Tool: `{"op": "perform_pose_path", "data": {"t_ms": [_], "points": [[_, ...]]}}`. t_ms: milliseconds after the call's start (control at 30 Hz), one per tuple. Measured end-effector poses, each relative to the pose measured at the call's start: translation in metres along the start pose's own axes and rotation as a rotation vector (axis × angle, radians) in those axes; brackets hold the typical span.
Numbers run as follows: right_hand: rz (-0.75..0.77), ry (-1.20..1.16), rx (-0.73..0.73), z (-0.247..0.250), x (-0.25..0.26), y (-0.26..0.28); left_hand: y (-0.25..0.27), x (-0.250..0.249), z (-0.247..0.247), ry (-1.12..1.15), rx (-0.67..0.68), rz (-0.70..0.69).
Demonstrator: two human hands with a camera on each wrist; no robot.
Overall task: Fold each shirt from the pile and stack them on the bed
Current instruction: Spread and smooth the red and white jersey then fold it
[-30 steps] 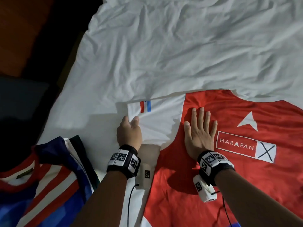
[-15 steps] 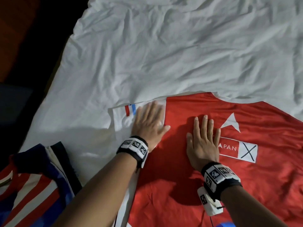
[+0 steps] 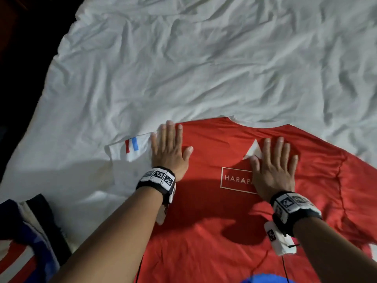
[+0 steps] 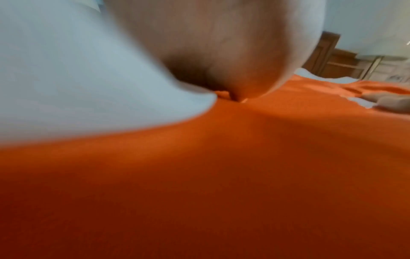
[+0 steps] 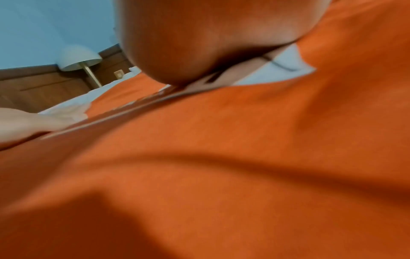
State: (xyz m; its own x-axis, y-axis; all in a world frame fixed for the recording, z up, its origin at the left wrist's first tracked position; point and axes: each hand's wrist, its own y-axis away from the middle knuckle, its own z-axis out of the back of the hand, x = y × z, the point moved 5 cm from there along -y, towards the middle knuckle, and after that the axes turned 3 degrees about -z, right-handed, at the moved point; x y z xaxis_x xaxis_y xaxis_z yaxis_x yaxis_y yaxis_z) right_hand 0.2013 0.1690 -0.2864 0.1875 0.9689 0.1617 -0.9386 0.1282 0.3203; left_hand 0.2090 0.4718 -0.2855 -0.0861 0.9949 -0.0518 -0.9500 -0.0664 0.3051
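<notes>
Pressing flat on a red shirt (image 3: 214, 231), both my hands lie palm down with fingers straight and holding nothing. My left hand (image 3: 169, 154) rests at the shirt's left shoulder, where red cloth meets a white sleeve (image 3: 130, 158). That sleeve carries a small red stripe and a blue stripe side by side, and it lies folded in against the shirt body. My right hand (image 3: 273, 170) rests on the chest, covering part of a white-outlined box that reads "HARAPA" before the hand hides the rest. A white triangle (image 3: 253, 150) is printed just above that box, touching my right fingers.

The shirt is spread face up on a bed (image 3: 204, 68) covered in a wrinkled white sheet, near its close edge. Its right sleeve runs out toward the right edge of the head view. The neck opening curves along the shirt's far edge.

At lower left a second garment (image 3: 26, 242), striped red, white and dark blue, lies bunched on the bed, apart from the red shirt.

From the right wrist, a lamp (image 5: 81, 59) with a pale shade stands by a wood-panelled wall beyond the bed.
</notes>
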Motion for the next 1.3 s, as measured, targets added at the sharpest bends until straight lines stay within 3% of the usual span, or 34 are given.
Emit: {"op": "perform_pose_path", "data": {"t_ms": [67,167,200,267,500,600,633,700,767,833,1000,1067,1100,1167,1233,1300], "points": [[-0.021,-0.014,-0.039,0.012,-0.008,0.001,0.005,-0.030,0.011,0.040,-0.064,-0.043],[0.281,0.067,-0.018,0.010,0.019,0.009,0.015,-0.105,0.004,0.026,-0.053,-0.368],[0.344,0.083,0.010,0.005,0.024,0.009,0.016,-0.120,-0.001,0.017,-0.020,-0.414],[0.316,0.081,0.043,0.003,0.014,0.000,0.009,-0.125,-0.012,0.004,0.045,-0.377],[-0.093,0.049,0.040,0.027,-0.106,-0.039,-0.015,-0.043,-0.010,-0.013,0.071,-0.056],[-0.294,-0.006,0.016,0.040,-0.138,-0.027,-0.003,-0.041,-0.002,0.007,-0.017,0.029],[-0.258,0.000,-0.033,0.043,-0.131,-0.017,0.007,-0.056,0.001,0.023,-0.070,-0.007],[0.026,0.019,-0.094,0.037,-0.092,0.016,0.041,-0.104,-0.005,0.045,-0.128,-0.219],[0.304,0.068,-0.008,0.006,-0.060,0.056,0.083,-0.147,-0.029,0.025,-0.060,-0.429],[0.273,0.092,0.080,-0.014,-0.070,0.080,0.105,-0.150,-0.048,-0.022,-0.008,-0.420],[-0.115,0.053,0.050,0.005,-0.170,0.081,0.108,-0.046,-0.043,-0.094,-0.056,-0.042],[-0.190,0.080,0.016,0.015,-0.183,0.089,0.116,-0.035,-0.034,-0.108,-0.073,0.018],[-0.150,0.074,-0.029,0.019,-0.174,0.096,0.120,-0.047,-0.028,-0.086,-0.111,-0.010],[0.080,0.055,-0.073,0.013,-0.138,0.117,0.134,-0.088,-0.028,-0.019,-0.155,-0.168],[0.275,0.067,-0.009,-0.009,-0.110,0.139,0.153,-0.122,-0.043,-0.008,-0.119,-0.352],[0.217,0.053,0.044,-0.021,-0.120,0.150,0.163,-0.121,-0.058,-0.043,-0.065,-0.321]]}}
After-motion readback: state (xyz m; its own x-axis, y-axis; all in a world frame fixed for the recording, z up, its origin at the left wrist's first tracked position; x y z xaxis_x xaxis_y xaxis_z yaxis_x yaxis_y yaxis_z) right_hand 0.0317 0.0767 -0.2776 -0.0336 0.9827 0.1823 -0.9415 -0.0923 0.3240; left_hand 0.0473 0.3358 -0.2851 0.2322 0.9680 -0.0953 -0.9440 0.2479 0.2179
